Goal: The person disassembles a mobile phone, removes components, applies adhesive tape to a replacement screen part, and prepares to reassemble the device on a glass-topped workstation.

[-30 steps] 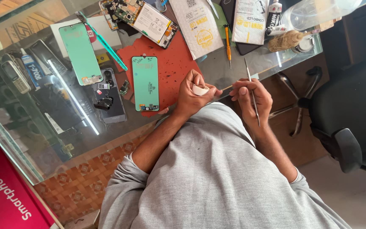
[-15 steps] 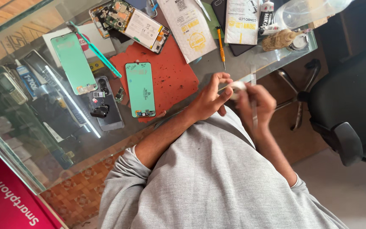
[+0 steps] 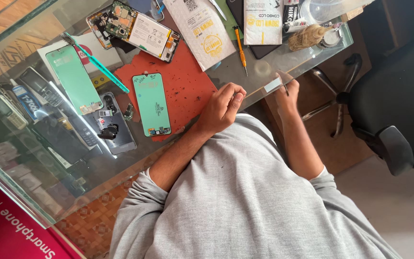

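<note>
Your right hand [image 3: 283,93] pinches a small white strip [image 3: 272,85] at the worktop [image 3: 259,72] edge; your left hand [image 3: 224,106], loosely curled and holding nothing, rests just right of the green phone screen [image 3: 151,104].

Right hand [image 3: 286,96] — half hidden under glass [image 3: 264,72]

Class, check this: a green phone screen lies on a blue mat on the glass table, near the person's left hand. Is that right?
Not quite. The head view shows the mat is red, not blue. The green screen does lie on it, on the glass table, near the left hand.
</note>
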